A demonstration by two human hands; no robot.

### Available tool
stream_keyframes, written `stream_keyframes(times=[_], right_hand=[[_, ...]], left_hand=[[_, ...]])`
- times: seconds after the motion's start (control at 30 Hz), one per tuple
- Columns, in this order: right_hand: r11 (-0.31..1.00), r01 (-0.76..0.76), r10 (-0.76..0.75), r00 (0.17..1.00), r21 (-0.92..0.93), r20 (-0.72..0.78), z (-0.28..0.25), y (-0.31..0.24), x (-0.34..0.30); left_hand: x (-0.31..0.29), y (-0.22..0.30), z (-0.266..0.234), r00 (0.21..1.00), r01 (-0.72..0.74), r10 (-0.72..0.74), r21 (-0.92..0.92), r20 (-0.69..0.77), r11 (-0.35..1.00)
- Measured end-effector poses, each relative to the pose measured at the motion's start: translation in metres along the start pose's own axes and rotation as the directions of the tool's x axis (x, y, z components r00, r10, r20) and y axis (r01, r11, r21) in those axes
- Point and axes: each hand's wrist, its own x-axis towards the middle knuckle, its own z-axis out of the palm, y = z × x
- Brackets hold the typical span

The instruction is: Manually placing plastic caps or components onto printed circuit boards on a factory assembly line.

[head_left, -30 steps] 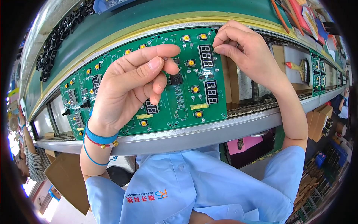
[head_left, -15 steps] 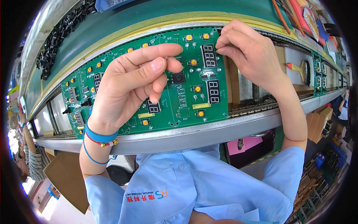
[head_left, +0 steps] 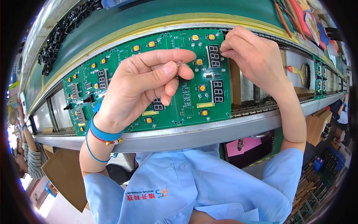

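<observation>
A long green circuit board lies across the rails in front of me, fitted with yellow buttons, clear LEDs and digit displays. Over its middle, my left hand is closed, with small clear LEDs between thumb and fingertips; how many is unclear. At the upper right edge of the board, beside a digit display, my right hand is closed in a pinch. Whatever its fingertips grip is too small or hidden to see. A blue wristband is on my left wrist.
A metal rail runs along the near side. Beyond the far rail is a green surface with a pile of black parts at left. To the right are a brush and another board. Another person's arm shows far left.
The board has shifted a little to the right along the rails. My left hand has moved right and slightly nearer with the LEDs. My right hand has dropped slightly, still pinched.
</observation>
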Motion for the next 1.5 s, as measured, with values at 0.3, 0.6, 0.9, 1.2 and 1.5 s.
stream_keyframes(times=[0.3, 0.6, 0.9, 1.2, 1.5], right_hand=[[0.928, -0.255, 0.226, 0.965, 0.272, 0.133, -0.004, 0.001, -0.002], [0.77, -0.167, 0.246, 0.968, 0.616, -0.044, -0.017, -0.035, 0.014], [0.726, -0.176, 0.167, 0.983, 0.664, 0.077, -0.005, -0.065, 0.029], [0.516, -0.455, 0.35, 0.885, 0.726, 0.306, 0.002, -0.059, 0.054], [0.983, -0.085, 0.081, 0.996, 0.161, 0.032, 0.024, -0.06, 0.07]], left_hand=[[0.0, -0.002, 0.005, 0.999, 0.021, -0.022, 0.017, 0.023, 1.0], [-0.004, -0.001, 0.011, 0.999, 0.027, -0.029, 0.09, 0.02, 0.996], [-0.014, 0.001, 0.001, 0.998, -0.041, 0.028, 0.226, 0.064, 0.973], [-0.032, 0.008, -0.026, 0.989, -0.105, 0.099, 0.05, 0.107, 0.993], [-0.048, 0.024, -0.032, 0.993, -0.104, 0.103, 0.008, 0.061, 0.995]])
